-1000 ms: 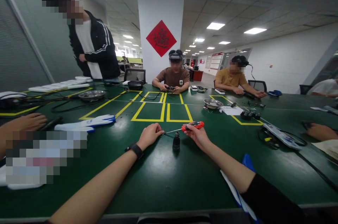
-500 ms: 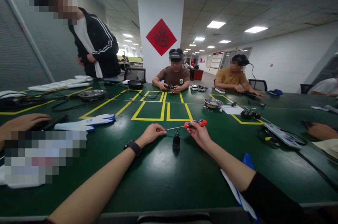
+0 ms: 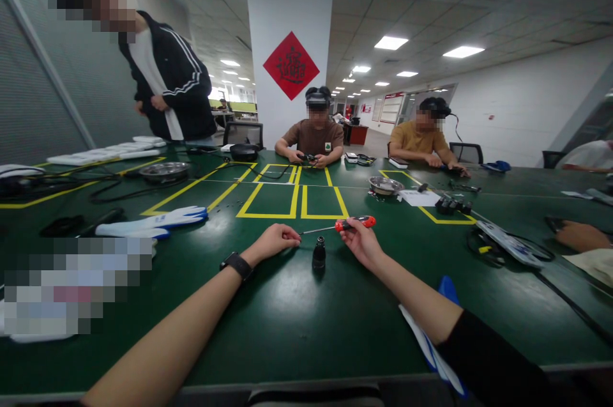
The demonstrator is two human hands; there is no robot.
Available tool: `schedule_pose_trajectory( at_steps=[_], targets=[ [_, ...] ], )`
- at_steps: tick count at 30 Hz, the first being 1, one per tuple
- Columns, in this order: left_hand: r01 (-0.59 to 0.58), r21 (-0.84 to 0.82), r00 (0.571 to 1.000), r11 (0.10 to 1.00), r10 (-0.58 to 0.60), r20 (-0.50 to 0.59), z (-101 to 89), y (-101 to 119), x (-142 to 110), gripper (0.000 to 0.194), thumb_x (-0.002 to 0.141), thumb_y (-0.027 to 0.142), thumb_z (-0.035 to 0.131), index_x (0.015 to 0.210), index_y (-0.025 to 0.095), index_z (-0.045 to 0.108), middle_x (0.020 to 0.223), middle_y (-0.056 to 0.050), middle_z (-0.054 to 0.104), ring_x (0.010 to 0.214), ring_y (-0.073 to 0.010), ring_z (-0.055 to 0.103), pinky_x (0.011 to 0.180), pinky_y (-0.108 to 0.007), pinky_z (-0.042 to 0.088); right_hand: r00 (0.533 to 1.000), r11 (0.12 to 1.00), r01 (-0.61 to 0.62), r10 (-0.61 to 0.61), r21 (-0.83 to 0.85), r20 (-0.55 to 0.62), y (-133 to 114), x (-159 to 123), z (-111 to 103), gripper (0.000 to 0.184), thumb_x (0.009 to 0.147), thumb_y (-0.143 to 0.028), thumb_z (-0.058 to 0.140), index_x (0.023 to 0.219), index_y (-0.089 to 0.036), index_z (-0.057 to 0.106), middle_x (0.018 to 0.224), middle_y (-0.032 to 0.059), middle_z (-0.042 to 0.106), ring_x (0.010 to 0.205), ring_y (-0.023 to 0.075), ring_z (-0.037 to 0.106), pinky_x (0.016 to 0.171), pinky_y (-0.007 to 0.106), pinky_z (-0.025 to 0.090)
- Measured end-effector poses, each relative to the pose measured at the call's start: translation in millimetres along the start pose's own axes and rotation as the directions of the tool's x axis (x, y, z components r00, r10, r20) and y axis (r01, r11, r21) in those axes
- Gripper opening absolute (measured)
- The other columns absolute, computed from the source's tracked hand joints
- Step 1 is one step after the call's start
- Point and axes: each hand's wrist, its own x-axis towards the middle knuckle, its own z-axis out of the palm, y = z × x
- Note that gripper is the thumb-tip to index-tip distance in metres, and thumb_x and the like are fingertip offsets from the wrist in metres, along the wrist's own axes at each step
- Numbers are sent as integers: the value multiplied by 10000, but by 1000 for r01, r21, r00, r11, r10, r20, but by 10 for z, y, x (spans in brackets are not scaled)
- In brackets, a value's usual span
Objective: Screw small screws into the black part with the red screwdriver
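Observation:
A screwdriver (image 3: 320, 229) with a red and black handle lies level in the air, its shaft pointing left. My right hand (image 3: 361, 242) has its fingers closed round the handle. At the shaft's end, my left hand (image 3: 280, 239) is closed in a pinch; whatever sits between thumb and fingertips at the tip is too small to make out. Below the shaft, a black cylindrical part (image 3: 318, 255) with a narrower top stands upright on the green table (image 3: 297, 324), between both hands and apart from them.
White and blue gloves (image 3: 163, 220) lie at the left, another glove (image 3: 438, 346) under my right forearm. A metal bowl (image 3: 385, 186), several black parts (image 3: 454, 205) and a power strip (image 3: 512, 244) with cables are at right. Co-workers (image 3: 317, 132) are around the table.
Both my hands keep almost the same pose, with the screwdriver held between them. A co-worker's hand at the left edge has gone out of view. The view has shifted slightly.

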Motion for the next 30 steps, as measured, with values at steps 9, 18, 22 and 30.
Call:
schedule_pose_trajectory(
  at_steps=[9,18,22,30],
  targets=[
    [-40,-75,997,996,34,-71,45,-67,31,429,665,509,641,836,121,708,688,-37,658,595,-140,525,552,-234,356,1000,1000,-11,10,16,26,9,-7,15,173,696,-210,702,793,-139,578,788,76,708,565,103,625,520,191,508],
    [-26,-165,918,986,-42,-393,60,-187,107,402,784,455,477,837,124,699,701,-45,646,657,-161,565,616,-252,413,819,570,570,-338,-593,463,-105,-73,28,195,734,-130,613,912,-208,599,1134,64,592,1039,206,570,915,400,432],
    [-58,-140,892,988,-12,-453,100,-118,78,380,836,396,386,823,125,652,681,-34,588,652,-155,539,635,-260,424,673,39,739,-47,-672,738,-141,-98,15,294,671,35,544,838,-196,613,1211,71,537,1124,222,488,953,416,379],
    [-185,-39,891,982,151,-428,162,102,-25,336,912,357,299,883,165,573,779,-29,556,725,-147,524,698,-252,428,659,-238,743,93,-626,746,-70,-95,35,353,703,54,539,922,-215,604,1144,57,576,994,193,514,823,332,456]
  ],
)
